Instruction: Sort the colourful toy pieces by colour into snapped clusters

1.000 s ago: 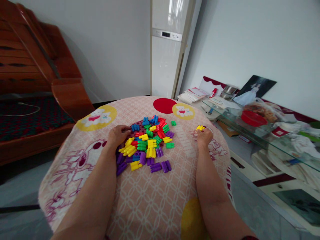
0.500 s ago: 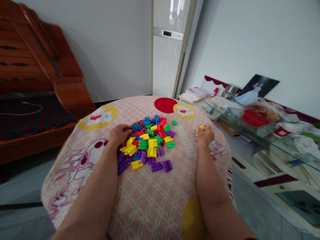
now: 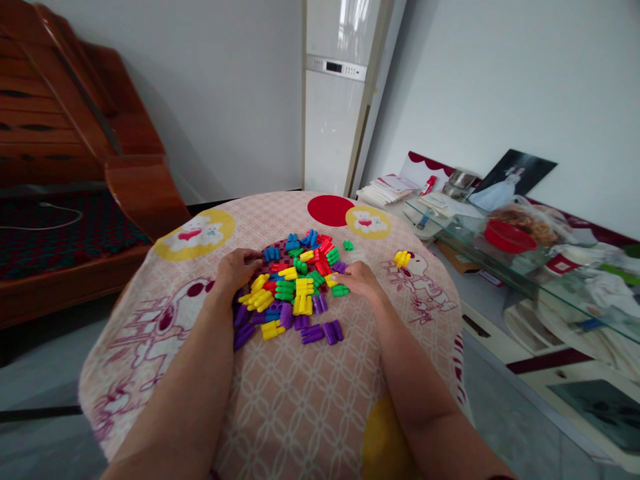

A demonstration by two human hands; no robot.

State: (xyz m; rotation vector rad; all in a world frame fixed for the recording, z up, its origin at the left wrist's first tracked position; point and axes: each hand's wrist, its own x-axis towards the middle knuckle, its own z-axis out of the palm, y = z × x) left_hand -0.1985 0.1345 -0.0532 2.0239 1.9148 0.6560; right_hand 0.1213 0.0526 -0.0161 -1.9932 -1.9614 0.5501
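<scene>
A pile of toy building blocks, shaped like short joined tubes in yellow, green, red, blue and purple, lies mid-table. My left hand (image 3: 240, 268) rests at the pile's left edge, fingers loosely curved and apart, close to a blue block (image 3: 271, 253). It holds nothing that I can see. At the pile's right side, my right hand (image 3: 361, 279) has its fingertips closed on a yellow block (image 3: 331, 281), partly covering it. A green block (image 3: 341, 291) lies just below those fingers. Apart from the pile, a yellow block group (image 3: 402, 259) sits on the right of the cloth.
A patterned cloth (image 3: 300, 393) covers the rounded table. To the left stands a wooden bench (image 3: 140, 193). A glass-topped cabinet (image 3: 500, 273) along the right wall carries papers, a red bowl (image 3: 510, 237) and bags. Behind the table is a tall white appliance (image 3: 333, 127).
My right hand has let go of the yellow blocks at the right and moved left to a yellow block in the pile. My left hand has stayed in place.
</scene>
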